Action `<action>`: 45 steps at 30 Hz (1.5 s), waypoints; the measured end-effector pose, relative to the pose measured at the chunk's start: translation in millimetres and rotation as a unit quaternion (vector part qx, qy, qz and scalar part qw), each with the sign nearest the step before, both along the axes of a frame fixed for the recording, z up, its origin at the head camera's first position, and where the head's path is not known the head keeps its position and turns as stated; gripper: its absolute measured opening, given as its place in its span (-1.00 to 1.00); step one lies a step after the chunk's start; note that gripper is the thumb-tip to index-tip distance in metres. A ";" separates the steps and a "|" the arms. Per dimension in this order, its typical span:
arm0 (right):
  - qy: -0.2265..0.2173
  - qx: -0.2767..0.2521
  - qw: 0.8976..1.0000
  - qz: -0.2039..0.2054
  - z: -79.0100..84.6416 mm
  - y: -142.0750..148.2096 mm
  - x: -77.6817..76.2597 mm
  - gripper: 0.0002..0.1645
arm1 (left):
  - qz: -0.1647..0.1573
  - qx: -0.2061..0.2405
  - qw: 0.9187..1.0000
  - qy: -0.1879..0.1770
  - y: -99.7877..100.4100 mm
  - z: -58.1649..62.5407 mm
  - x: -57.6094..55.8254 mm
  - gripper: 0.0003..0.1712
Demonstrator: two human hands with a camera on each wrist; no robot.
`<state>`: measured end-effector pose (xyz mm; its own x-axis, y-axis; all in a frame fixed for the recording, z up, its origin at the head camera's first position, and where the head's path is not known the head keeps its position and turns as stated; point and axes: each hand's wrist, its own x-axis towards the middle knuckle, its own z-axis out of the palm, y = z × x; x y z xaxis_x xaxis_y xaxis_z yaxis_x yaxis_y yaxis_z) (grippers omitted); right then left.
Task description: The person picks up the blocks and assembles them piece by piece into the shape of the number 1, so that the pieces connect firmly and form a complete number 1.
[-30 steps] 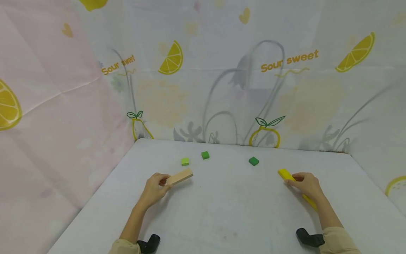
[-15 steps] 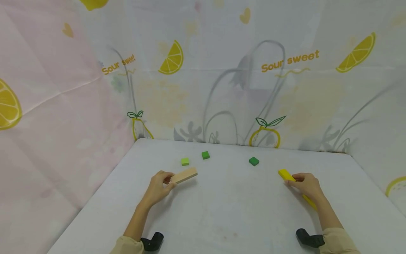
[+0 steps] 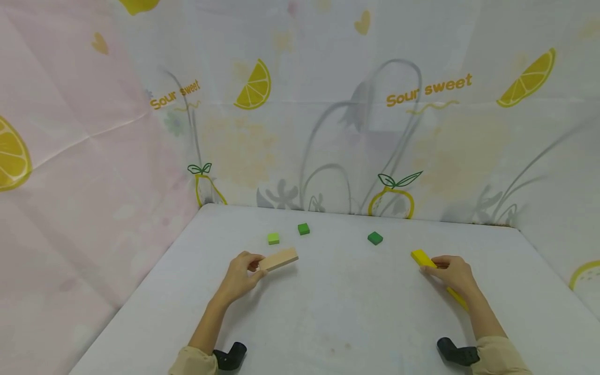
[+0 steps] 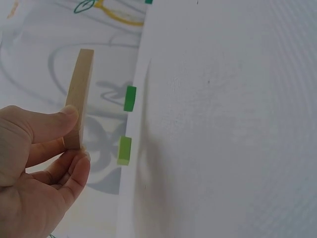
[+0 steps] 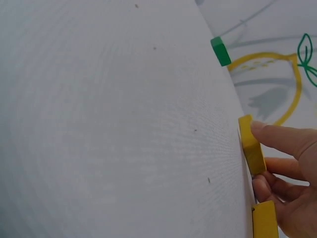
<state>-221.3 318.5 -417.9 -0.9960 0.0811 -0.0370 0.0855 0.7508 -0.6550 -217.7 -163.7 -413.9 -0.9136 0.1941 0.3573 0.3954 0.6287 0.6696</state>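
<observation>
My left hand (image 3: 240, 278) pinches one end of a plain wooden block (image 3: 279, 259) between thumb and fingers. The block is held above the table, its shadow below it; in the left wrist view the wooden block (image 4: 79, 94) points away from the hand. On the right, my right hand (image 3: 452, 273) grips a yellow block (image 3: 423, 258) low over the tabletop. A second yellow block (image 3: 457, 298) lies beneath that wrist, partly hidden. In the right wrist view the held yellow block (image 5: 251, 145) has the thumb on its side, and the other yellow block (image 5: 265, 219) lies near the fingers.
Toward the back of the white table (image 3: 337, 312) lie a light green block (image 3: 273, 238), a mid-green block (image 3: 303, 229) and a dark green block (image 3: 375, 238). A lemon-print cloth (image 3: 290, 130) hangs behind. Black wrist mounts (image 3: 231, 357) sit at both cuffs.
My left hand has moved to the right with the wooden block, step by step. The right hand and its yellow block stay in the same place.
</observation>
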 end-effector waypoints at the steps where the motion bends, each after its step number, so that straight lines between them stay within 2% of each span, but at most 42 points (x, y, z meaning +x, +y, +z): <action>1: -0.001 0.001 1.000 0.000 -0.1 0.1 -0.1 -0.25 | -0.001 0.000 1.000 0.000 0.9 -0.1 -0.3 -0.69; 17: 0.009 0.005 1.000 0.006 1.2 -2.5 3.0 -0.27 | -0.014 -0.011 1.000 -0.004 16.2 -0.8 -1.8 -0.72; 31: 0.013 0.007 1.000 0.005 -1.8 -0.9 1.8 -0.27 | -0.037 -0.011 0.999 -0.007 25.8 -7.4 -2.9 -0.70; 45: 0.008 0.005 1.000 0.001 -2.2 -0.9 1.4 -0.27 | -0.059 -0.014 0.998 0.014 34.9 -8.3 -4.1 -0.72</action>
